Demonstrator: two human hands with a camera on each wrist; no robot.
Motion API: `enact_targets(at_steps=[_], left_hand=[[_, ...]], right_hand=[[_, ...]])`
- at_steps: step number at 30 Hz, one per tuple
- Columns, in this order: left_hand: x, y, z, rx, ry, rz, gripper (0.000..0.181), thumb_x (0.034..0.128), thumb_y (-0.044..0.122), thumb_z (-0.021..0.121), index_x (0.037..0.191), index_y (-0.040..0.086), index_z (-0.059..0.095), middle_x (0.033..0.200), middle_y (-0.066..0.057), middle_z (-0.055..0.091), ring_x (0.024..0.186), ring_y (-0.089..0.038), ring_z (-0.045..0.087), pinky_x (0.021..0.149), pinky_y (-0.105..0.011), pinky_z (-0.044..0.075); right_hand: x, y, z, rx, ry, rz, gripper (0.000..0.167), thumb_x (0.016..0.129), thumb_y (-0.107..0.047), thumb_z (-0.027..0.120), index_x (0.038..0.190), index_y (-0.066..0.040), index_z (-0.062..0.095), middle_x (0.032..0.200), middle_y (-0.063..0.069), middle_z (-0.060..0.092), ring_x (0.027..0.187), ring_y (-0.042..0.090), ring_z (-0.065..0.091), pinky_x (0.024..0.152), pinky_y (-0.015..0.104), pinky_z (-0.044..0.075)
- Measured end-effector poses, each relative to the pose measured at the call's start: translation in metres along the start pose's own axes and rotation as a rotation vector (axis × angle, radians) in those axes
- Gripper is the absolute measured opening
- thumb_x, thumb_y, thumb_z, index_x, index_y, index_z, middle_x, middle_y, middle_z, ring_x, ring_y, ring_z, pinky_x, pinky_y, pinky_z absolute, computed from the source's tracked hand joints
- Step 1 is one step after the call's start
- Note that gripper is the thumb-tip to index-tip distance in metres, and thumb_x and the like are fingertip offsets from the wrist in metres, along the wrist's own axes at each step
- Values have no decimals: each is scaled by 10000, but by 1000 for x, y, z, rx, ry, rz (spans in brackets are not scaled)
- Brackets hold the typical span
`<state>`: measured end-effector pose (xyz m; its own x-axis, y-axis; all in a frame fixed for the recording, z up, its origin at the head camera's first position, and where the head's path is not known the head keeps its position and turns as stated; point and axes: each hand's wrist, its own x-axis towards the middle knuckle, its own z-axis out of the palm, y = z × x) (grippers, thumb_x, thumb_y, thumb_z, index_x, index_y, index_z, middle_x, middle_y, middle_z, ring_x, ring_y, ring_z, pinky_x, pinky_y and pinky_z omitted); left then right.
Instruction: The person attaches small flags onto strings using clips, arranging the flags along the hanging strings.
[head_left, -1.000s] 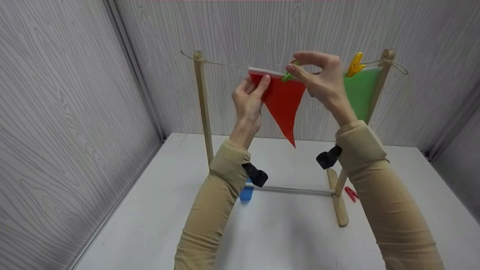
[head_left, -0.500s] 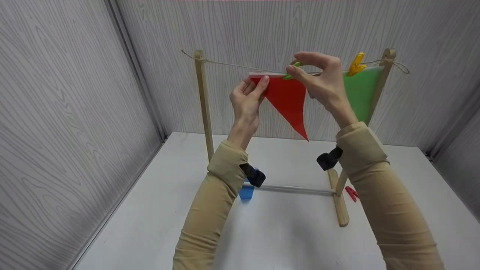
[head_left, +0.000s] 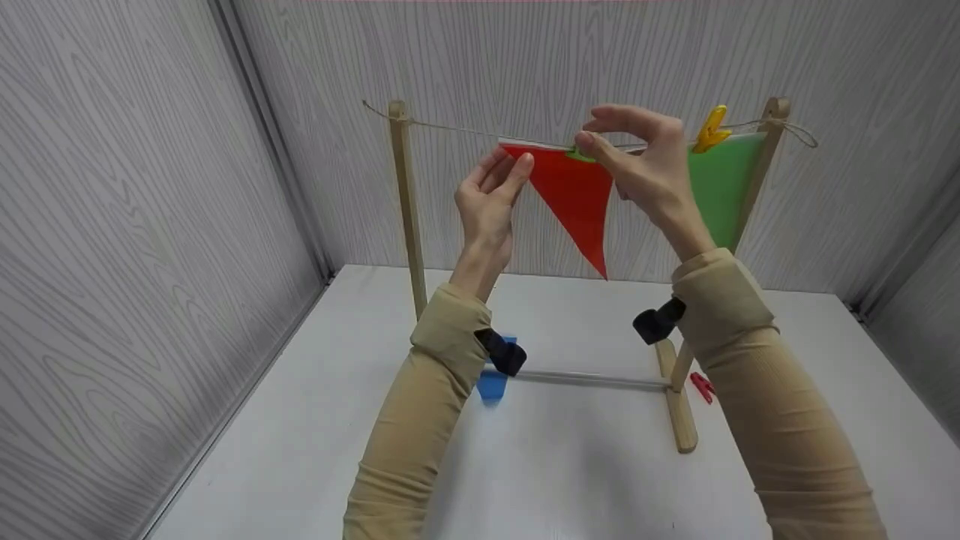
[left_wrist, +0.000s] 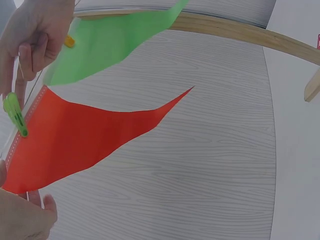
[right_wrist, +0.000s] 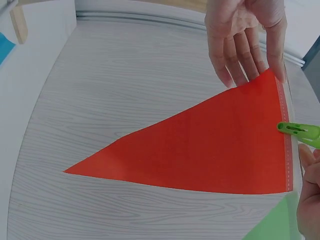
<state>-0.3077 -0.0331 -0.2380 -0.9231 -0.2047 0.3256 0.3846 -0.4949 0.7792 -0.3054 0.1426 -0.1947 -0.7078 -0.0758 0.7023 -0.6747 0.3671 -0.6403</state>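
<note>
A red triangular pennant [head_left: 574,191] with a pale top band hangs point-down at the string [head_left: 457,130]. My left hand [head_left: 487,199] holds its left top corner between thumb and fingers; the right wrist view shows several of those fingers behind the cloth. A green clothespin [left_wrist: 16,114] bites the middle of the pennant's top edge. My right hand [head_left: 649,154] has its thumb and forefinger at the clothespin's handle end, partly covering it in the head view. To the right, a green pennant [head_left: 720,184] hangs beneath a yellow clothespin [head_left: 711,129].
Two wooden posts [head_left: 406,202] carry the string, joined low down by a white rod [head_left: 592,379]. A red clothespin [head_left: 703,387] lies by the right foot [head_left: 680,420]. Blue material [head_left: 493,386] lies near the rod on the white table [head_left: 570,465]. Grained panels stand behind.
My left hand has shifted slightly left and down, and the red pennant's top edge has levelled while its tip swung right. The green clothespin has tipped behind my right thumb; my right hand barely moved.
</note>
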Motion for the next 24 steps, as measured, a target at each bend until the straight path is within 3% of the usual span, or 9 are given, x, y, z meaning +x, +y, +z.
enact_targets(at_steps=[3,9,24], left_hand=[[0,0,-1,-20,-5,9,462,928,9,687,1359,-55,532,1282,-203,646,1104,-186,657,1086,-375,503],[1,-2,-4,-17,-17,17,458,940,3,668,1376,-40,533,1382,-206,620,1253,-245,629,1028,-282,535],[0,-13,-19,21,3,2,447,927,-37,666,1354,-62,535,1382,-236,612,1286,-317,612,1041,-306,532]], right_hand=[[-1,1,0,18,-6,19,402,915,-275,744,1278,-111,690,1190,99,725,534,62,562,462,171,438],[-3,3,0,75,2,1,403,915,-244,748,1288,-107,680,1208,92,721,429,64,453,445,176,432],[-13,11,1,168,42,-76,379,922,-158,733,1286,-73,670,1228,117,705,419,68,420,441,180,431]])
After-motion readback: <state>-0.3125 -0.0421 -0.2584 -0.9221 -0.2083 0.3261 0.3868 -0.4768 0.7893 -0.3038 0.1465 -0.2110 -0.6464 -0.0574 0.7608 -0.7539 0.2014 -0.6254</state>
